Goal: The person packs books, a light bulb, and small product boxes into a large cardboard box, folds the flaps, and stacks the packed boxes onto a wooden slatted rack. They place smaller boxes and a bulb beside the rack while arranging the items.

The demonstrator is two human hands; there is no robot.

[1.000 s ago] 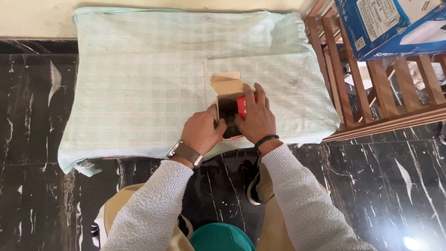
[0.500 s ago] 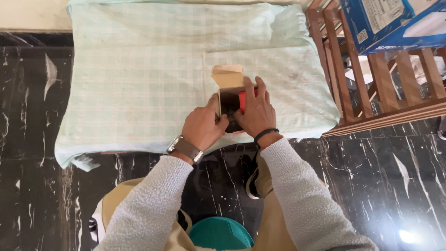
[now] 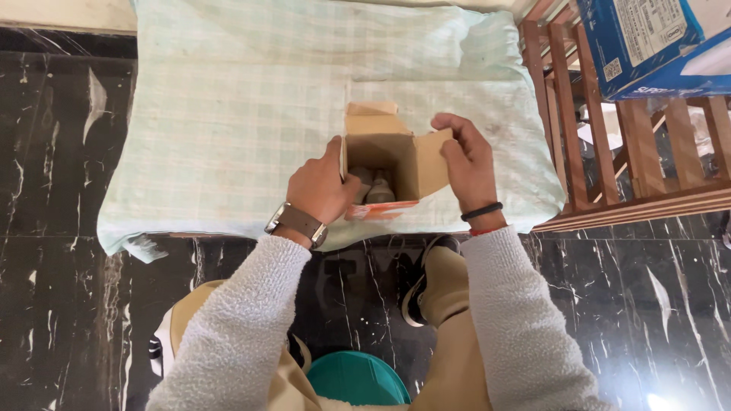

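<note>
Small brown cardboard box [image 3: 388, 164] now open, flaps spread; left hand [image 3: 320, 186] grips side, right hand [image 3: 468, 160] holds flap; grey item [image 3: 378, 186] newly visible inside.

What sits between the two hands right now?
In the head view, a small open cardboard box sits between the left hand and right hand, each holding a side, with greyish items inside.

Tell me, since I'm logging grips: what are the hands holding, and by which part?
Both hold a small cardboard box, open at the top. The left hand grips its left side; the right hand holds the opened right flap.
</note>
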